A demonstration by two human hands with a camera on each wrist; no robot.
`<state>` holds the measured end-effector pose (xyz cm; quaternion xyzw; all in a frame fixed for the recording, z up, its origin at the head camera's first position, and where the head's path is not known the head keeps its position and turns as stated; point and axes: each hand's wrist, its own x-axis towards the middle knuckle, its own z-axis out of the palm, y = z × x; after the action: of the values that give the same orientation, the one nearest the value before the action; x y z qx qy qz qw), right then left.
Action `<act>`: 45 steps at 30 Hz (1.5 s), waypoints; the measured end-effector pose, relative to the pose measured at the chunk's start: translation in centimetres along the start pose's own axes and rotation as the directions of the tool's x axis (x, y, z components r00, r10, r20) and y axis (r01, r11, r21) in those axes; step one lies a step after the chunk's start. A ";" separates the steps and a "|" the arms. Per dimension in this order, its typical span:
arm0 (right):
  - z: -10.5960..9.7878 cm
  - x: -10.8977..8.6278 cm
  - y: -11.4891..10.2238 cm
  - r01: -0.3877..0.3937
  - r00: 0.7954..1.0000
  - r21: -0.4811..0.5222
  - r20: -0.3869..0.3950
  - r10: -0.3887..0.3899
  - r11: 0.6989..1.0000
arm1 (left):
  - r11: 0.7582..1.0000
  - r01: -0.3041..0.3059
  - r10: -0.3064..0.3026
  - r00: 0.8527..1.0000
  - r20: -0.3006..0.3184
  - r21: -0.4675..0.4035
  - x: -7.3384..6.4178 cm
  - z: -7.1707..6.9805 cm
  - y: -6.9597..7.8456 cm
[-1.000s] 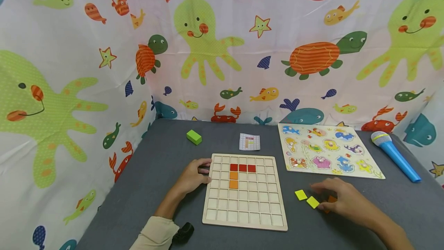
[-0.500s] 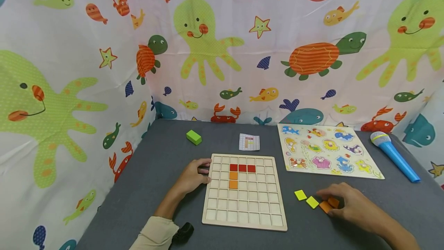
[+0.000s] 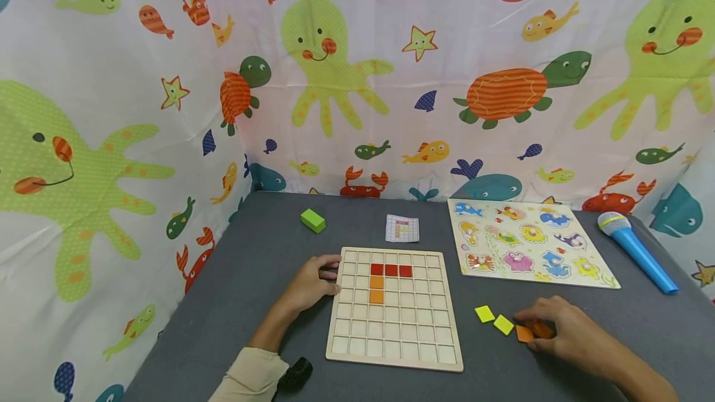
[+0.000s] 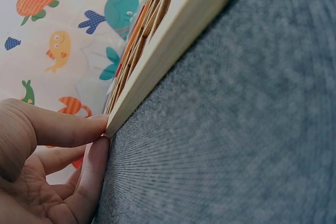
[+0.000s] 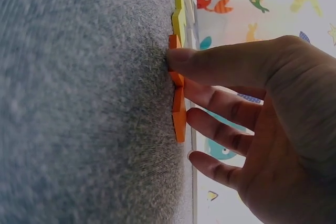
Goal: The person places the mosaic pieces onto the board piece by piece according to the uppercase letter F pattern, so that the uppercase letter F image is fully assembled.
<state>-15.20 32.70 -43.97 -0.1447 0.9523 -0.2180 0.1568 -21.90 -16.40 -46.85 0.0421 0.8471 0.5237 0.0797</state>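
My left hand [image 3: 310, 283] rests against the left edge of a wooden grid board [image 3: 416, 318], fingertip and thumb touching its rim. Up close, the left wrist view shows fingers [image 4: 68, 127] at the board's edge. Three red tiles [image 3: 391, 270] form a row in the grid, with two orange tiles [image 3: 377, 289] below the leftmost. My right hand [image 3: 564, 330] is over two loose orange tiles [image 5: 179, 114] on the table, thumb tip touching one. Its other fingers spread loosely behind them. Two yellow tiles [image 3: 494, 320] lie just left of that hand.
A small grid pattern card [image 3: 402, 229] and a green block [image 3: 313, 221] lie beyond the board. At the right are a sea-animal puzzle board [image 3: 530, 244] and a blue toy microphone [image 3: 639, 254]. A printed cloth [image 3: 368, 98] hangs behind the grey table [image 3: 268, 234].
My right hand has drawn slightly to the right and toward me, uncovering an orange tile. That tile has turned and shifted a little. The left hand and the board have not moved.
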 end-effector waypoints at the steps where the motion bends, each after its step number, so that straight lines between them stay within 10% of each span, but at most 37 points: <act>1: 0.0 0.0 0.0 0.002 1.000 -0.004 -0.001 -0.002 1.000 | 1.000 -0.001 0.001 1.000 -0.001 0.001 0.0 0.0 0.0; 18: -0.1 0.3 -1.6 -0.010 0.995 -0.027 -0.096 0.008 1.000 | 1.000 0.003 -0.003 1.000 -0.004 0.006 0.1 0.1 0.0; 45: 1.1 4.2 -6.5 0.178 0.975 -0.036 -0.132 -0.181 0.983 | 1.000 0.013 -0.013 1.000 -0.009 0.011 0.5 0.2 -0.4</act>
<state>-17.29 25.23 -42.95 -0.2169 0.9463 -0.2291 0.0703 -22.32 -16.38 -47.36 0.0348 0.8505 0.5188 0.0792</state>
